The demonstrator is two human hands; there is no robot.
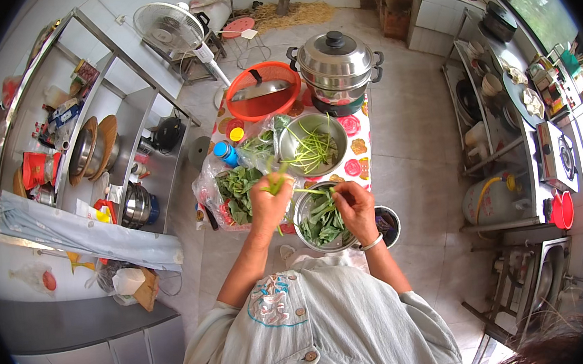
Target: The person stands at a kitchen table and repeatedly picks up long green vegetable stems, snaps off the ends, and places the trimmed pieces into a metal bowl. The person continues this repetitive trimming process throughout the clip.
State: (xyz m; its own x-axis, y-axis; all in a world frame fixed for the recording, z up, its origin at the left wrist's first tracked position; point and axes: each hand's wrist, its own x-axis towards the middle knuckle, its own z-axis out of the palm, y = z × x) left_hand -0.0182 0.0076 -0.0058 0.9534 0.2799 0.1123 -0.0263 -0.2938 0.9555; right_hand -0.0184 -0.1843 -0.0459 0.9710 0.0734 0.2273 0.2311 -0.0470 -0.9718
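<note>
My left hand (270, 201) is closed round a few green vegetable stems, which poke up past the thumb. One stem (306, 190) runs across toward my right hand (355, 208), whose fingers are pinched together at its other end. Below that hand is a metal bowl (298, 227) of torn green leaves (323, 222). Just beyond it, a second metal bowl (340, 130) holds long thin stripped stems (311, 145). To the left of my left hand, leafy greens (235, 190) lie in an open clear plastic bag (204, 189). A bracelet circles my right wrist.
On the patterned tablecloth (358, 147) are an orange basket (258, 113) with a cleaver (260, 90) across it, a steamer pot (334, 64) and a blue-capped bottle (225, 154). A dark-filled container (387, 226) sits right of the leaf bowl. A fan (168, 28) stands behind; shelves line both sides.
</note>
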